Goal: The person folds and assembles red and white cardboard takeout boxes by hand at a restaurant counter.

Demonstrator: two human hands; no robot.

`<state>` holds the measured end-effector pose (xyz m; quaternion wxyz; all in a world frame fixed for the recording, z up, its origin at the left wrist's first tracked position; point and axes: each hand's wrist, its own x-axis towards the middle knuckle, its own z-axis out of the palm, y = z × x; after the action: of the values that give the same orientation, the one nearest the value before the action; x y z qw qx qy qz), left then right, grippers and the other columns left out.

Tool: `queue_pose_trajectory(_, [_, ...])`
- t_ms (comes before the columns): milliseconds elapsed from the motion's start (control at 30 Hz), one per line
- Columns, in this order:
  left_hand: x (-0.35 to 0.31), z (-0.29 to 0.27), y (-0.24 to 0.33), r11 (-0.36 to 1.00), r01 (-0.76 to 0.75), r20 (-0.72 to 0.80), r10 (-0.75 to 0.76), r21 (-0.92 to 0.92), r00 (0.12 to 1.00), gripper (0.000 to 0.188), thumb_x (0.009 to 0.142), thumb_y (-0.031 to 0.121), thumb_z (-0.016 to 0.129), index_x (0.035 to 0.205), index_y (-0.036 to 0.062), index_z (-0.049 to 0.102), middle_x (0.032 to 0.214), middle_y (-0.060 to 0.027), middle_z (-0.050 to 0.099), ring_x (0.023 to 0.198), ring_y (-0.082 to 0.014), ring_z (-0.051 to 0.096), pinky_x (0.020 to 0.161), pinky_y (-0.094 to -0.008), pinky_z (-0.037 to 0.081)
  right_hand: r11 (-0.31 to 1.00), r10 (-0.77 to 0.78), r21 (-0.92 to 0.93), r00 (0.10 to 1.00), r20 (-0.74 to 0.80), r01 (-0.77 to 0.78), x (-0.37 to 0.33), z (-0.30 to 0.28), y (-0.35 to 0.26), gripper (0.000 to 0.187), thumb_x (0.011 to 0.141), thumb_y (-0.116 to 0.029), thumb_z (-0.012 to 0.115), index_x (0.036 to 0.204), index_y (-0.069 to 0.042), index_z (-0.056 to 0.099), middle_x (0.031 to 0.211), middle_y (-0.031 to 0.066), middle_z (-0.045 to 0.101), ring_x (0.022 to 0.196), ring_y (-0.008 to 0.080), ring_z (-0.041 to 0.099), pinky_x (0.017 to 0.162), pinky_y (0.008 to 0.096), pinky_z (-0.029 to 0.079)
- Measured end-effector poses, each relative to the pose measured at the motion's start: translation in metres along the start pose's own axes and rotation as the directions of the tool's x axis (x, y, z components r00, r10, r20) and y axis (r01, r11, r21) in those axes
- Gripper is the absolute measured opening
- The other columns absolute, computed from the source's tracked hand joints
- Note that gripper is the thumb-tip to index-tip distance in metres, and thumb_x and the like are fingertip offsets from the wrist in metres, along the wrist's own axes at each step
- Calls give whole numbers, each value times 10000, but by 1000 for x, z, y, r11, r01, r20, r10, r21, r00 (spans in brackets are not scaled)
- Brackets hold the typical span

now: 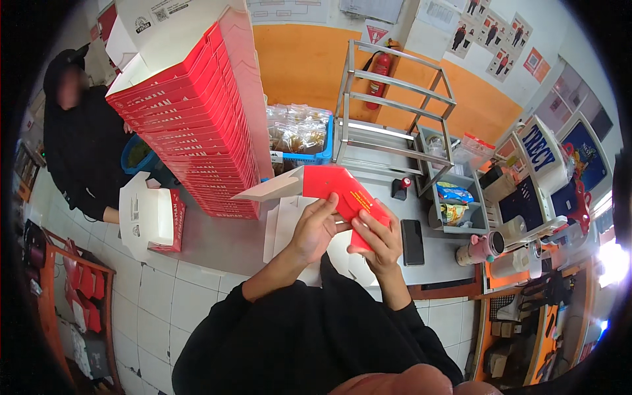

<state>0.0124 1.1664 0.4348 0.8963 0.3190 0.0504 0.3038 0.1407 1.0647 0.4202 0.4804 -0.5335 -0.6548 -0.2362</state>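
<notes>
Carton (327,181), red and part-folded, sits above the grey table (220,242), my left hand (315,230) pinching its near edge and my right hand (380,242) gripping its red panel, so I should probably press each crease evenly, keeping corners square.

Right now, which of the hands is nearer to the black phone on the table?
The right. The right hand, on the red carton, is just left of the black phone; the left hand is farther left, beyond the right one.
</notes>
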Motion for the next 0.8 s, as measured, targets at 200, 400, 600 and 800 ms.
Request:
queue_pose_trajectory(200, [-7,-5,-23,995,68,-13,-67,75,998,345,988,339,476,1157,54,572,1128,-105,633,1039,-203,623,914,-378,484,991,102,-84,992,-76,-108,-16,13,4,307,810,-308,691,1055,-128,726,1400,169,414,1329,428,298,1038,475,345])
queue_pose_trajectory(400, [-1,-34,-55,608,-147,19,211,781,977,434,982,325,496,1229,-29,542,1101,-131,627,1006,-237,619,908,-361,474,967,255,-5,966,-33,-255,-7,14,-11,756,823,-311,678,1399,1,301,1421,277,292,1302,373,321,1032,474,287])
queue_pose_trajectory(600, [-6,-56,-57,-128,-401,421,261,907,869,481,914,249,573,1310,-10,483,1258,-174,560,1124,-270,567,930,-373,451,937,326,169,941,-95,-307,7,4,-24,292,665,-14,738,936,-9,630,873,124,639,776,244,619,699,300,477])
queue_pose_trajectory(800, [-4,-50,-49,321,-366,293,255,873,922,487,889,244,602,1297,0,498,1236,-168,568,1121,-270,566,931,-382,448,924,370,114,928,-32,-365,20,-30,-16,230,641,28,719,858,-49,705,747,84,643,684,207,615,613,297,473])
